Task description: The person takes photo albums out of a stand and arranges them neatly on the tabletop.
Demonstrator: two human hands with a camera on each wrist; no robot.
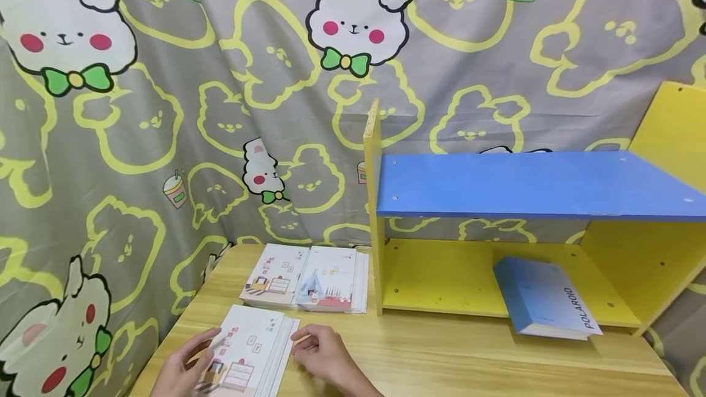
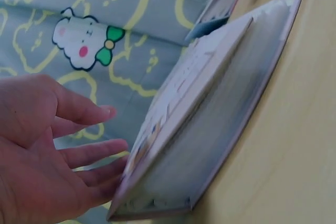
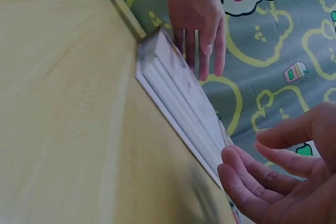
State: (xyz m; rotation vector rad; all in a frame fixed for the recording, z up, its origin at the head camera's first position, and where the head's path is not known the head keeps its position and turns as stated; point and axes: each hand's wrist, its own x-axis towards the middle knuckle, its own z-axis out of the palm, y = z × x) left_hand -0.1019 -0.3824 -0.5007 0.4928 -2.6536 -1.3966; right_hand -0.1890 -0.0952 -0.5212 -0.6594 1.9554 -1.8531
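Note:
A white illustrated book (image 1: 259, 339) lies flat at the front left of the table, its cover printed with a drawn room. Its layered right edge shows as pale steps in the right wrist view. At its left side is my left hand (image 1: 184, 363), with the fingers by the edge and the thumb spread away in the left wrist view (image 2: 58, 150). Beside the right edge my right hand (image 1: 325, 354) has loosely bent fingers, and in the right wrist view the hand (image 3: 289, 177) grips nothing. Whether its fingertips touch the book cannot be told.
Behind it, two similar books, a left one (image 1: 276, 271) and a right one (image 1: 331, 274), lie side by side against a yellow and blue shelf (image 1: 441, 268). A blue-white POLAROID book (image 1: 543, 299) juts over the shelf's front edge. A patterned curtain (image 1: 309, 121) hangs behind and left.

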